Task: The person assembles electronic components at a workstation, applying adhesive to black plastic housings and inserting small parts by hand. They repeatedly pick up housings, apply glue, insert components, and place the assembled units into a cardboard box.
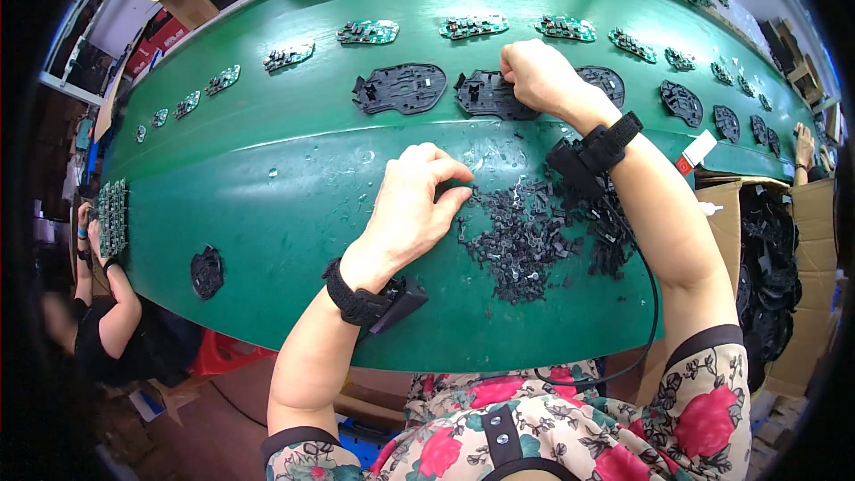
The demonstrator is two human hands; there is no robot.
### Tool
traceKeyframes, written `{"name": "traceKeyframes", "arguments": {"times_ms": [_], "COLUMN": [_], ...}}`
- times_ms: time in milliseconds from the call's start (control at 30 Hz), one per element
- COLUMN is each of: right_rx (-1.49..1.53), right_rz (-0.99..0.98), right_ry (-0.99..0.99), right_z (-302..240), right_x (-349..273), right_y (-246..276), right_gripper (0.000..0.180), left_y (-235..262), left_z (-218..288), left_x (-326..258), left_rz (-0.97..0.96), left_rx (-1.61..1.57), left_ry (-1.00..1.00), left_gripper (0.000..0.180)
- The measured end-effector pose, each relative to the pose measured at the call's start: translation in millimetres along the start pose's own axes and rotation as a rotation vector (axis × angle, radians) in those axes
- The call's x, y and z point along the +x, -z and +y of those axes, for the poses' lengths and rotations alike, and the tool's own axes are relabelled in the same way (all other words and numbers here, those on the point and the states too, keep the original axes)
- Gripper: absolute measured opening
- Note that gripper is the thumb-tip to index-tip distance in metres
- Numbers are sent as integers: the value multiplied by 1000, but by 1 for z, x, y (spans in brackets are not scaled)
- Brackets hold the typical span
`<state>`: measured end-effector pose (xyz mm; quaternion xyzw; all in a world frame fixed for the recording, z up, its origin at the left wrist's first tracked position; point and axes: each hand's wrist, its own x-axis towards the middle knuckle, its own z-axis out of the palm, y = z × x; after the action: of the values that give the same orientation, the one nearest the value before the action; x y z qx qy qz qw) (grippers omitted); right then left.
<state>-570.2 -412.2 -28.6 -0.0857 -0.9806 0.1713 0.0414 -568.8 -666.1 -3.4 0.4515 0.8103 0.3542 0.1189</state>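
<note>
My right hand (545,80) is closed, its fingertips pressed together over a black plastic shell (488,96) that looks like a computer mouse base. Whatever those fingers hold is hidden. Lower down, my left hand (405,205) has thumb and forefinger drawn into a pinch at the left edge of a pile of small black plastic parts (521,236). Anything between those tips is too small to make out. To the left lies another black shell (401,89), and a third (603,82) is partly covered by my right forearm.
Green circuit boards (368,32) line the far side of the green table (267,214). More shells (680,102) lie right. A lone black part (207,273) sits left. A carton of black pieces (806,276) stands right, beside a white bottle (697,151). A co-worker (116,312) handles boards at left.
</note>
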Motion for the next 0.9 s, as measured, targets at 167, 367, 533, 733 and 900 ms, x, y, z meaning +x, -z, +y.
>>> {"name": "traceKeyframes", "arguments": {"times_ms": [167,367,533,733,900], "right_rx": [58,183,229,448,941], "right_rz": [122,200,248,167,-209], "right_ry": [47,113,126,136,-126], "right_z": [2,-33,-47,-69,-92], "right_x": [-15,-64,-99,-126,-133], "right_y": [12,47,57,47,28], "right_gripper": [15,17,14,14,27], "left_y": [6,-9,-5,-7,7], "left_z": [13,9,-1,0,14], "left_x": [-15,-34,-32,-36,-43], "left_rz": [-31,85,17,57,155], "left_rx": [39,104,139,153,-410], "left_ry": [141,86,-66,-12,149], "left_gripper": [15,14,14,12,9]}}
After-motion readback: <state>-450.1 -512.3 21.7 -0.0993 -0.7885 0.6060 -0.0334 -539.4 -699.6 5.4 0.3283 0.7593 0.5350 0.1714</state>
